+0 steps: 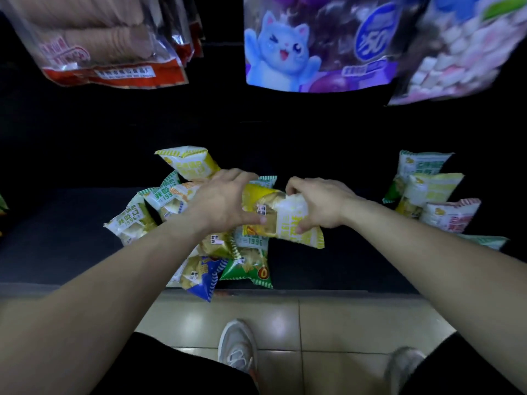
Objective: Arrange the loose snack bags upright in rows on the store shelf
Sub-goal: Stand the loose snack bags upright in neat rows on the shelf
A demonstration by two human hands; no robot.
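Our two arms reach out from the bottom, over our grey shoes [236, 346] on the shiny tile floor [342, 323]. Both hands are on one yellow bag [279, 218], held just above the dark shelf [71, 223]. Our left hand [225, 201] grips the left end, with the thumb on the front and the fingers bent over the top. Our right hand [319, 206] pinches the white right end, thumb in front and fingers curled behind. The bag lies on its side between our hands, tipped a little.

Under it sits a messy pile of loose bags [248, 252] in the middle of the shelf. They lie every which way. A blue bag [199, 277] pokes out over the front edge, and a green bag [248, 269] lies just beside it.

Off to the right, well apart from the pile, three bags [433, 192] stand up in a row, one behind the other.

Up high hang big bags: a biscuit bag [99, 44] with a red bottom, a blue cat bag [285, 49], and a bag of pink and white squares [462, 52].
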